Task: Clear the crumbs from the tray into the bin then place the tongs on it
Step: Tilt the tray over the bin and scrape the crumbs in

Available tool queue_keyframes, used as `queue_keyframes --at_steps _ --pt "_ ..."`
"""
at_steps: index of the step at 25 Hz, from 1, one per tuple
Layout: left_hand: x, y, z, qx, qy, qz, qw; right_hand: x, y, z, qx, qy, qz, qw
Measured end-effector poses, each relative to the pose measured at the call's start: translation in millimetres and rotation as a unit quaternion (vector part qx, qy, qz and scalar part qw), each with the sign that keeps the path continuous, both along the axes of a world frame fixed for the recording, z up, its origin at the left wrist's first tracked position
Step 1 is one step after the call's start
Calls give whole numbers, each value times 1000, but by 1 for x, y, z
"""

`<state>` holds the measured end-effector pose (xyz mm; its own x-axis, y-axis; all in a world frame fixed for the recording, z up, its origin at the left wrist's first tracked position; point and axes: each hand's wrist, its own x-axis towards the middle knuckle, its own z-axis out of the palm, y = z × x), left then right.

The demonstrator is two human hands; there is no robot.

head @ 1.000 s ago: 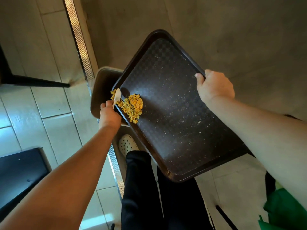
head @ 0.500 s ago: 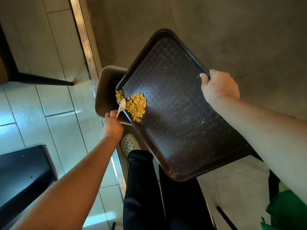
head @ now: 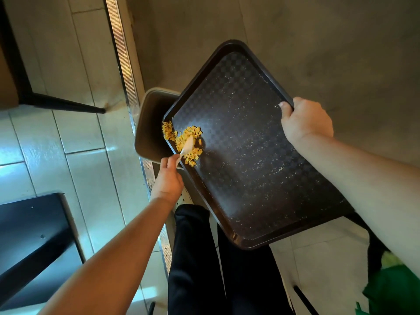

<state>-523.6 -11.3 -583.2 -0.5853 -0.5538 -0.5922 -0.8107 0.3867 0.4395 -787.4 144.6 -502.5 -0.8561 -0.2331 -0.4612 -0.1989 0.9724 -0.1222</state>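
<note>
Over the bin (head: 151, 123), the dark tray (head: 261, 160) is held tilted, its lower left corner overhanging the bin's opening. Right hand (head: 305, 120) grips the tray's far right rim, fingers curled round the edge, thumb on top.

Change noted: a second ago the pale scraper (head: 187, 145) sat at the tray's left rim, outside the pile. Half a second ago it had drawn back off the edge, toward the left hand (head: 169, 178). Now its blade lies across the crumbs (head: 189, 144), reaching in from the rim. The pile has split: a smaller clump sits right at the corner lip, the main heap just inside it. The tray has shifted slightly right in view.

Judgement: this is a repeat sweeping stroke, and most of the crumbs have not yet gone over. Fine white specks remain scattered across the tray's surface as well. The clearing step is under way, not finished.

Left hand pinches the scraper's handle between fingertips and thumb, grip closed on it, just below the tray's lower left edge. Crumbs lie directly ahead of that grip, touching the blade, near the corner above the bin.

Tongs: not visible, unless the pale tool is part of them; cannot tell.
</note>
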Motion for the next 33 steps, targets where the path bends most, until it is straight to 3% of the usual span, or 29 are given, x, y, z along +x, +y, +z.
queue_keyframes --at_steps 3,9,14,19,25,30,33 --pt "-5 -8 -1 -7 -24 90 996 0 -1 0 0 5 0 1000" --pt "-18 -15 5 5 33 4 999 1 -1 -2 7 6 1 1000" --pt "-12 -22 -1 -6 -56 71 996 1 1 -3 4 9 3 1000" --pt "-17 -20 3 -4 -23 59 998 1 3 -2 1 5 -4 1000" --pt "-28 -23 3 -8 -92 89 992 0 4 -1 3 7 -4 1000" --pt "-48 -25 8 8 -41 101 994 0 6 -2 4 10 1 1000" --pt "-57 -24 6 30 -70 103 992 -1 6 -3 6 9 1 1000"
